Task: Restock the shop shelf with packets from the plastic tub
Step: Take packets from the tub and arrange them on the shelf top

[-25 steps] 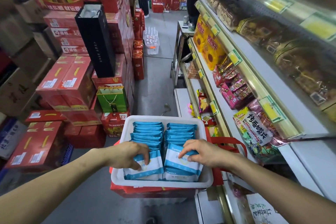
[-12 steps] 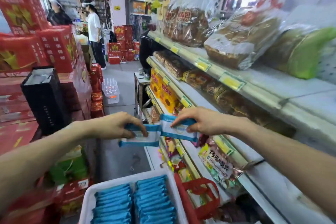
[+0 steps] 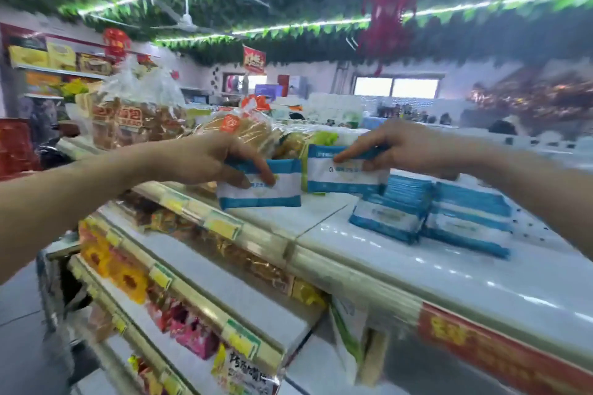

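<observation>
2 packets, white with blue bands top and bottom (print blurred), are held above the top shelf [image 3: 321, 221]. Left hand [image 3: 205, 160] pinches left packet [image 3: 266, 189]; right hand [image 3: 407, 147] pinches right packet [image 3: 346, 173]. Matching stacked packets [image 3: 430, 215] lie right.

Bagged bread [image 3: 138, 125] fills the far shelf end beneath a red hanging ornament [image 3: 386, 6].

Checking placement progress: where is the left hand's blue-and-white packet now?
Head view, centre: blue-and-white packet held by the left hand above the white top shelf, beside the right hand's packet.
</observation>
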The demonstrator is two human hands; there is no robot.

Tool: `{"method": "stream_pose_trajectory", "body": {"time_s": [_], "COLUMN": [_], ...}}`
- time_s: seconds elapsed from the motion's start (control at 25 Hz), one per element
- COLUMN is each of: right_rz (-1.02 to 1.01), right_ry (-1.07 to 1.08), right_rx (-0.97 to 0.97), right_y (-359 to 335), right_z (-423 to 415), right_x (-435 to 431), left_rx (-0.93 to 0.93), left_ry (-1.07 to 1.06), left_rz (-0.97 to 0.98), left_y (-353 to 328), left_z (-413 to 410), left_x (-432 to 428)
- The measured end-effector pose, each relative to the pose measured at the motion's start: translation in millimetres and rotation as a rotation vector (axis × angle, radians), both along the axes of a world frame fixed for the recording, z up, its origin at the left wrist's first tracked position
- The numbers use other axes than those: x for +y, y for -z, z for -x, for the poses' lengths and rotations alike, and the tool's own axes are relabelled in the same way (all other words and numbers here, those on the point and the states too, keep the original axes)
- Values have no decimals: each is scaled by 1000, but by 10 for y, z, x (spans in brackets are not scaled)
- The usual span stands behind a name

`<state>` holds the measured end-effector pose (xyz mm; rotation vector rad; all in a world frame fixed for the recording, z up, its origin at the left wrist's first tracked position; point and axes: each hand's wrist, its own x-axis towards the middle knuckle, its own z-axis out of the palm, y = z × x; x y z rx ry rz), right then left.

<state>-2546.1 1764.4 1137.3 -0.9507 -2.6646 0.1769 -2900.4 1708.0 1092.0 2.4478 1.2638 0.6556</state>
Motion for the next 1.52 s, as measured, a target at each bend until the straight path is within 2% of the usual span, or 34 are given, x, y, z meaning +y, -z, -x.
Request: {"method": "stream_pose_trajectory", "body": {"time_s": [0.12,0.24,0.36,0.52,0.6,0.68,0.76,0.92,1.04,1.12,1.32,1.52], "right_rz": [11,90,216,305,274,197,68,-210,-436,-513,-441,-321], "right_ry": [223,365,450,442,416,428,452,395,381,399,456,526], "right_rx": [19,131,183,207,190,91,-6,-81,-228,-302,-371,-250], "right_y": [-33,111,412,759,826,860,911,1070,1192,1215,1195,1080], "right_z": [-1058,-1923,-2248,-2139,-2035,-2019,-2058,-2097,-2168,-2232,-2318,-2438], "right_x": [-4,-59,-105,-2,76,188,294,395,446,451,361,216], "left_rx": [66,83,105,127,97,74,52,24,29,61,139,220], "left_ry": [134,242,324,365,367,367,366,361,366,388,485,573], "left_rz": [-40,-75,-87,-78,-59,-48,-44,-35,0,-13,-45,-36], "left_y": [-199,-313,-337,-292,-282,-287,-287,-259,-212,-170,-86,34], "left_z": [-769,-1434,-1916,-2267,-2295,-2275,-2249,-2240,-2308,-2420,-2826,-3206], "left_x": [446,773,988,1178,1230,1254,1267,1272,1294,1315,1362,1403]}}
